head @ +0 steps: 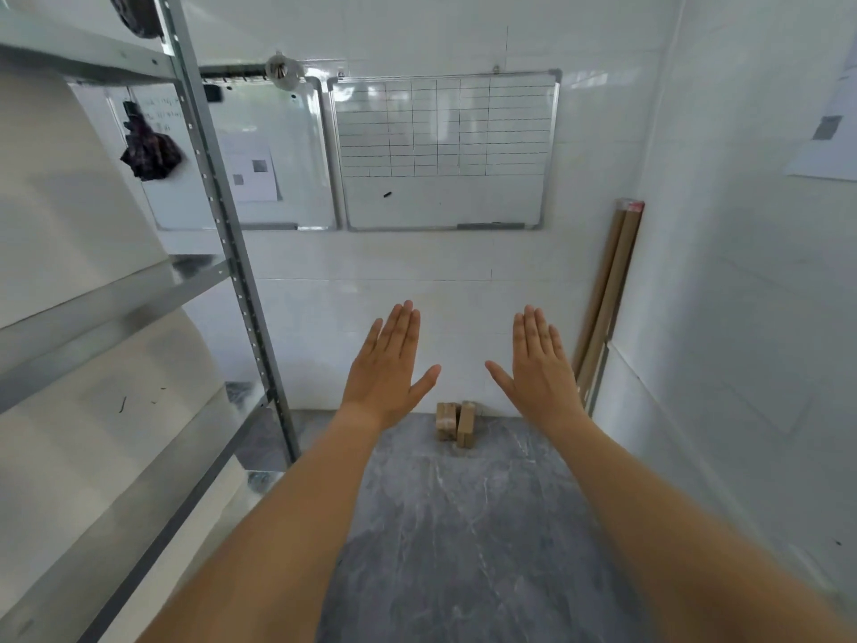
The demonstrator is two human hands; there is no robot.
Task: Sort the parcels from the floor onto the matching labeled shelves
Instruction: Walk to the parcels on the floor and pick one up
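Two small brown cardboard parcels (456,423) stand side by side on the grey marble floor against the far white wall. My left hand (388,368) and my right hand (539,366) are stretched out in front of me, palms down, fingers straight and thumbs spread, holding nothing. Both hands hover well above and short of the parcels, one to each side. A grey metal shelf rack (218,215) stands along the left, its shelves filled with large white shapes; no labels are readable.
Two whiteboards (445,150) hang on the far wall. Long brown cardboard tubes (607,294) lean in the right corner. A dark cloth bundle (149,150) hangs near the rack. The grey floor (463,526) runs between the rack and the right wall.
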